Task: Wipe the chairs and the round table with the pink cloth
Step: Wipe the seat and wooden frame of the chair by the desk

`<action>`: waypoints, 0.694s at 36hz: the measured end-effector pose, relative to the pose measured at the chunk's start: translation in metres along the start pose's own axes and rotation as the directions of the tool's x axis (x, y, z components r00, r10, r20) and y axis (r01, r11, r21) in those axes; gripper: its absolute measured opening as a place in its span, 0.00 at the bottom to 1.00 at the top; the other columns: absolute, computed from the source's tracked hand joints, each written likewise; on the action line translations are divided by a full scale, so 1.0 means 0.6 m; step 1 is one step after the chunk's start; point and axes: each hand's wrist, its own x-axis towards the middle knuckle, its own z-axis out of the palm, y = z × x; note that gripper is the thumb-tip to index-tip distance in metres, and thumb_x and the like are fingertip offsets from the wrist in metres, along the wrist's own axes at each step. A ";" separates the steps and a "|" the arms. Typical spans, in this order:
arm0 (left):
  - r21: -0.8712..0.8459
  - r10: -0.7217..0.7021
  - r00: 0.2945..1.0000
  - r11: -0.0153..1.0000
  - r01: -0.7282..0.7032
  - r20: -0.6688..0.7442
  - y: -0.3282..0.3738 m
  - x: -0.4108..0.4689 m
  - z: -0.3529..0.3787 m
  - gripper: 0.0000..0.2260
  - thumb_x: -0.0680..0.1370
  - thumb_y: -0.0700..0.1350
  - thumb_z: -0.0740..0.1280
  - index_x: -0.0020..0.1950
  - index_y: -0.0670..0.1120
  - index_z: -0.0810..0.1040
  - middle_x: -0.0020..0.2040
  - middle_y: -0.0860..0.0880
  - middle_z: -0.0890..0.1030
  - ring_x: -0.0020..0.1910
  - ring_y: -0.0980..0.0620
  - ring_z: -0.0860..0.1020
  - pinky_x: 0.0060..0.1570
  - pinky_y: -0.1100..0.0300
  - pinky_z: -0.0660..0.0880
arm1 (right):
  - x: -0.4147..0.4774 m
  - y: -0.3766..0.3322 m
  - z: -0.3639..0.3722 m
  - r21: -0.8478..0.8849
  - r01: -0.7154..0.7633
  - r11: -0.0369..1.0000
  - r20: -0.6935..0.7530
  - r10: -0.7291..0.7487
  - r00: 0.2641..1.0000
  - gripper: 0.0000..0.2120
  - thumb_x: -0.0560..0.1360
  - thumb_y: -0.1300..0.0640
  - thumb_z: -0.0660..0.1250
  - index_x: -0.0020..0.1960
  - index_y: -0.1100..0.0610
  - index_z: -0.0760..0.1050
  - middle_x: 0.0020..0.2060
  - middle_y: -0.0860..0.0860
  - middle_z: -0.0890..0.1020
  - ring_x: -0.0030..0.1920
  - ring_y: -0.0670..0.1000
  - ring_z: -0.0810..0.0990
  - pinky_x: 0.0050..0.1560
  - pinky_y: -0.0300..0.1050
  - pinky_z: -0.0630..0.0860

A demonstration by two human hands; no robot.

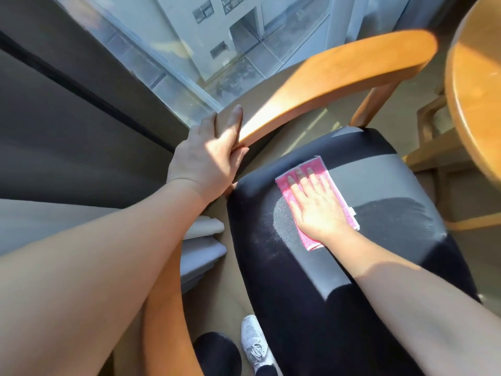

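Observation:
A wooden chair with a black padded seat (339, 280) stands below me. Its curved wooden backrest (339, 80) arches over the seat. My left hand (208, 161) grips the near end of that backrest, thumb under the rail. The folded pink cloth (320, 169) lies flat on the seat in a patch of sunlight. My right hand (317, 207) presses on it with straight, spread fingers. The round wooden table (471, 85) shows its rim at the right edge.
A glass wall or window (217, 50) runs behind the chair. A second wooden chair frame (433, 158) sits under the table at the right. Grey folded panels (203, 240) lie on the floor left of the seat. My white shoe (254, 343) stands below.

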 end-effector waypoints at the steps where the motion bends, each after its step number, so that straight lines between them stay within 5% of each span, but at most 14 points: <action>1: -0.003 0.000 1.000 1.000 0.000 -0.005 -0.001 0.000 0.001 0.28 0.78 0.60 0.56 0.75 0.60 0.48 0.71 0.43 0.62 0.64 0.40 0.67 0.57 0.46 0.71 | -0.022 0.008 0.002 0.010 -0.009 1.000 0.006 0.009 1.000 0.29 0.80 0.45 0.45 0.76 0.57 0.63 0.74 0.57 0.66 0.76 0.60 0.59 0.77 0.56 0.48; 14: 0.094 0.140 0.990 0.986 -0.140 0.011 0.017 0.035 -0.019 0.33 0.77 0.60 0.57 0.76 0.46 0.53 0.69 0.38 0.64 0.64 0.36 0.68 0.61 0.48 0.67 | -0.123 0.054 0.019 -0.014 -0.003 1.000 -0.005 0.003 1.000 0.28 0.79 0.46 0.49 0.74 0.58 0.64 0.74 0.54 0.60 0.76 0.56 0.57 0.74 0.57 0.51; 18: -0.055 0.192 0.978 0.981 -0.188 0.085 0.075 0.110 -0.014 0.32 0.78 0.60 0.56 0.76 0.47 0.51 0.73 0.40 0.60 0.65 0.36 0.67 0.62 0.47 0.66 | -0.121 0.054 0.022 0.000 -0.008 1.000 -0.016 0.008 1.000 0.27 0.79 0.47 0.50 0.73 0.57 0.67 0.73 0.56 0.68 0.75 0.58 0.62 0.73 0.58 0.53; 25: -0.003 0.223 0.974 0.975 -0.223 0.042 0.090 0.127 0.001 0.32 0.75 0.60 0.52 0.75 0.46 0.51 0.69 0.38 0.63 0.58 0.33 0.71 0.58 0.43 0.70 | -0.113 0.057 0.017 0.041 0.000 0.999 0.022 -0.001 1.000 0.28 0.78 0.46 0.49 0.74 0.56 0.66 0.73 0.56 0.67 0.75 0.59 0.61 0.73 0.58 0.52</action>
